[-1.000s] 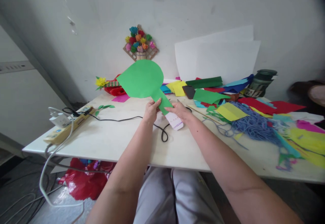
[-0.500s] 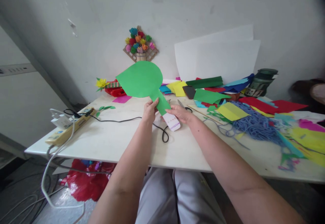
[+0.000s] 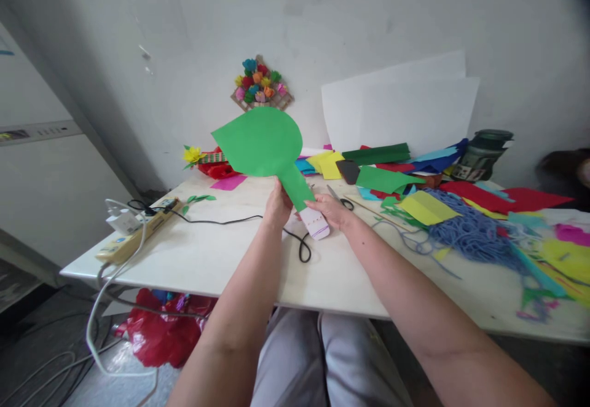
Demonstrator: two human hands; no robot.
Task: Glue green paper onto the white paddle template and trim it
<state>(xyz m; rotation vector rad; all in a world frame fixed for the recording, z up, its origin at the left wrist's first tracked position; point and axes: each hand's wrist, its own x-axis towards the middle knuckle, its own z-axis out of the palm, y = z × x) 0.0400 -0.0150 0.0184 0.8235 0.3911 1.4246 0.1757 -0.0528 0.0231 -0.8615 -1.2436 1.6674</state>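
Note:
A paddle-shaped green paper cutout [image 3: 260,142] is held up over the table, its broad pointed end away from me. Its strip-like handle ends in a white part [image 3: 316,224] with small marks and purple lines. My right hand [image 3: 329,210] pinches the handle's right edge where green meets white. On the left edge, just below the broad end, my left hand [image 3: 279,205] is closed at the handle; its fingers are partly hidden behind the paper. Scissors [image 3: 345,202] with black handles lie just beyond my right hand.
A yellow power strip [image 3: 138,229] and a black cable [image 3: 221,221] lie at left. At right are blue yarn [image 3: 465,229], coloured paper sheets [image 3: 391,177] and a dark green jar [image 3: 486,155]. White boards [image 3: 396,112] lean on the wall, near a paper flower decoration [image 3: 260,81].
My left thumb has slipped off the front of the handle to its left edge. The cutout has turned slightly in my hands, and the whole view has shifted a little.

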